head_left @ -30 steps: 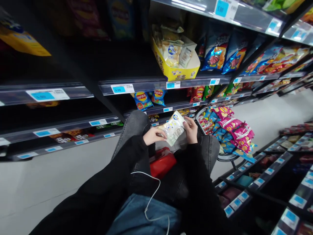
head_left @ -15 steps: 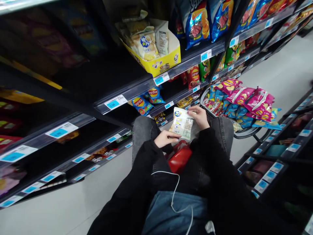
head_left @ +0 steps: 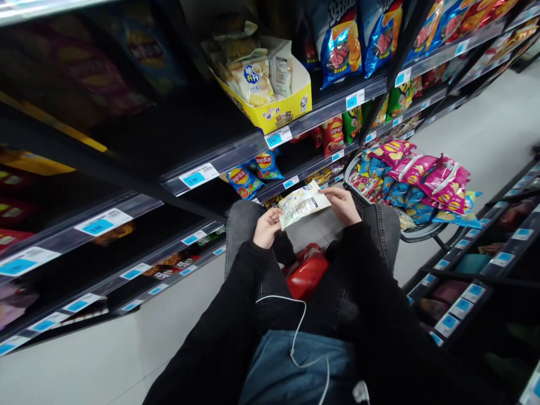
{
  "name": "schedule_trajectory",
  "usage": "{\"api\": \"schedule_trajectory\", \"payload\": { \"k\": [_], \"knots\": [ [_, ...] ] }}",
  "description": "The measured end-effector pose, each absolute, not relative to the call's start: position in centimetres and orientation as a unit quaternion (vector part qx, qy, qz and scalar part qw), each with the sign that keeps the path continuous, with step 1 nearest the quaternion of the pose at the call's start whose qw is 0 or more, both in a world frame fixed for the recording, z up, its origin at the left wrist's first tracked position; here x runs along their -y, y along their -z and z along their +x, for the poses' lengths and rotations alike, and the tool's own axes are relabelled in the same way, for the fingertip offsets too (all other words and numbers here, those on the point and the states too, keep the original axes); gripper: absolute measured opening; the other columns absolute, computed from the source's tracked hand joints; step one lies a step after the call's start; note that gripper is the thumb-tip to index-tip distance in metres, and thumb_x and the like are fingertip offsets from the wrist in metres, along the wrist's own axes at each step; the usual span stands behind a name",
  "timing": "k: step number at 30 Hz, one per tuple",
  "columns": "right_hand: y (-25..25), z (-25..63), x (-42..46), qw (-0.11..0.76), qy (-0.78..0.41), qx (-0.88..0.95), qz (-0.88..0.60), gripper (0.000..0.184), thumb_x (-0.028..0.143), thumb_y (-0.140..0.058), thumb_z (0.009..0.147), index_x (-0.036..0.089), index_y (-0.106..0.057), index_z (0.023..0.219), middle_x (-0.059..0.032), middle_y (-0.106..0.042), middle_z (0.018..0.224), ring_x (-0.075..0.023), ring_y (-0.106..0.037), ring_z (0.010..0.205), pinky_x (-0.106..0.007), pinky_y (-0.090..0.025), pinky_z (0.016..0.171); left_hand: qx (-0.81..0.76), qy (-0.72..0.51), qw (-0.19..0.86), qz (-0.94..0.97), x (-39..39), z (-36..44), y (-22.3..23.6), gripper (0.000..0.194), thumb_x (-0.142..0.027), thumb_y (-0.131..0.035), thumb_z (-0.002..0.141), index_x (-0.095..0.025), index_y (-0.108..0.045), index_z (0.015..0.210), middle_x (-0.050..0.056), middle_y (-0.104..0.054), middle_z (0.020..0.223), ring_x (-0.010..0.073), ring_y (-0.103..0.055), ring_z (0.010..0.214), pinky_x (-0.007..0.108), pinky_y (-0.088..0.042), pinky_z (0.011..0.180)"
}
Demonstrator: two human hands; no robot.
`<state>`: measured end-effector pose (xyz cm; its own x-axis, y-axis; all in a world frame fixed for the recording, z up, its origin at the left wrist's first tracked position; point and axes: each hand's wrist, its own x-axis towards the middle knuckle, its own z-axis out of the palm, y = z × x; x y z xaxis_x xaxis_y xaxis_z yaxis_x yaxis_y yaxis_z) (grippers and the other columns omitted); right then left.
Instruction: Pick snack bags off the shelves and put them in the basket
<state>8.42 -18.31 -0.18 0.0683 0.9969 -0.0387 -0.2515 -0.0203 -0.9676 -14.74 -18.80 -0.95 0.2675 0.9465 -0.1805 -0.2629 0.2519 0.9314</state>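
Both my hands hold one pale snack packet (head_left: 302,206) above my knees. My left hand (head_left: 267,227) pinches its lower left edge, fingers curled. My right hand (head_left: 343,204) grips its right end. The packet lies nearly flat, tilted, its printed back side up. Under it, between my grey trouser legs, sits a red basket (head_left: 307,274). A yellow display box (head_left: 274,109) with more packets of the same kind stands on the shelf above.
Black shelves with blue price tags (head_left: 197,177) run along the left. Chip bags (head_left: 343,36) hang on the upper shelf. A round wire stand with pink and blue bags (head_left: 415,179) is to the right. More shelving (head_left: 468,281) lines the right side. A white earphone cable (head_left: 297,337) crosses my lap.
The packet has been turned from upright to nearly flat. My left hand has risen from beneath it to its left edge. The view has dipped slightly since a second ago.
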Motion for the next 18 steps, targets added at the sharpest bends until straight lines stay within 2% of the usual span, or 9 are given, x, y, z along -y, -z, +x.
{"api": "schedule_trajectory", "payload": {
  "k": [2, 4, 6, 9, 14, 18],
  "knots": [
    [0.1, 8.3, 18.5, 0.564, -0.530, 0.435, -0.460, 0.025, 0.032, -0.069, 0.062, 0.020, -0.069, 0.084, -0.0015, -0.067, 0.079, -0.0177, -0.060, 0.077, -0.032, -0.046, 0.073, -0.416, -0.452, 0.674, 0.410, 18.6, -14.7, 1.2, 0.033, -0.023, -0.075, 0.051, -0.017, -0.054, 0.075, -0.005, -0.052, 0.059, 0.0045, -0.039, 0.045, 0.017, -0.032, 0.042],
    [-0.1, 8.1, 18.5, 0.566, -0.501, 0.458, -0.467, 0.024, 0.034, -0.073, 0.059, 0.020, -0.067, 0.078, -0.0012, -0.065, 0.077, -0.0166, -0.059, 0.075, -0.030, -0.045, 0.072, -0.425, -0.471, 0.657, 0.407, 18.5, -14.7, 1.6, 0.033, -0.029, -0.075, 0.054, -0.017, -0.055, 0.077, -0.005, -0.051, 0.060, 0.0046, -0.039, 0.046, 0.017, -0.030, 0.041],
    [-0.2, 7.8, 18.5, 0.564, -0.477, 0.471, -0.482, 0.023, 0.036, -0.075, 0.058, 0.019, -0.064, 0.068, 0.0003, -0.061, 0.069, -0.0137, -0.055, 0.066, -0.028, -0.043, 0.065, -0.447, -0.492, 0.620, 0.417, 18.3, -14.7, 2.1, 0.033, -0.035, -0.073, 0.059, -0.016, -0.058, 0.080, -0.004, -0.051, 0.061, 0.0049, -0.039, 0.047, 0.017, -0.030, 0.041],
    [-0.3, 7.3, 18.5, 0.538, -0.503, 0.459, -0.496, 0.033, 0.046, -0.072, 0.060, 0.018, -0.055, 0.057, 0.0031, -0.051, 0.056, -0.0097, -0.045, 0.054, -0.024, -0.037, 0.054, -0.482, -0.494, 0.571, 0.443, 18.2, -14.6, 2.8, 0.032, -0.040, -0.071, 0.063, -0.015, -0.059, 0.080, -0.004, -0.050, 0.058, 0.0052, -0.040, 0.047, 0.018, -0.032, 0.044],
    [-0.3, 6.5, 18.5, 0.505, -0.561, 0.407, -0.514, 0.043, 0.053, -0.068, 0.060, 0.019, -0.043, 0.054, 0.0062, -0.041, 0.048, -0.0061, -0.034, 0.045, -0.021, -0.030, 0.046, -0.483, -0.469, 0.612, 0.414, 18.3, -14.4, 2.7, 0.032, -0.043, -0.071, 0.062, -0.016, -0.055, 0.072, -0.006, -0.045, 0.049, 0.0060, -0.041, 0.041, 0.019, -0.036, 0.041],
    [0.0, 6.4, 18.5, 0.502, -0.580, 0.368, -0.525, 0.042, 0.050, -0.070, 0.059, 0.019, -0.042, 0.054, 0.0060, -0.042, 0.047, -0.0060, -0.035, 0.043, -0.021, -0.029, 0.044, -0.479, -0.455, 0.639, 0.394, 18.4, -14.2, 2.3, 0.033, -0.041, -0.073, 0.059, -0.017, -0.052, 0.067, -0.010, -0.035, 0.040, 0.0044, -0.034, 0.034, 0.018, -0.034, 0.035]
  ]
}}
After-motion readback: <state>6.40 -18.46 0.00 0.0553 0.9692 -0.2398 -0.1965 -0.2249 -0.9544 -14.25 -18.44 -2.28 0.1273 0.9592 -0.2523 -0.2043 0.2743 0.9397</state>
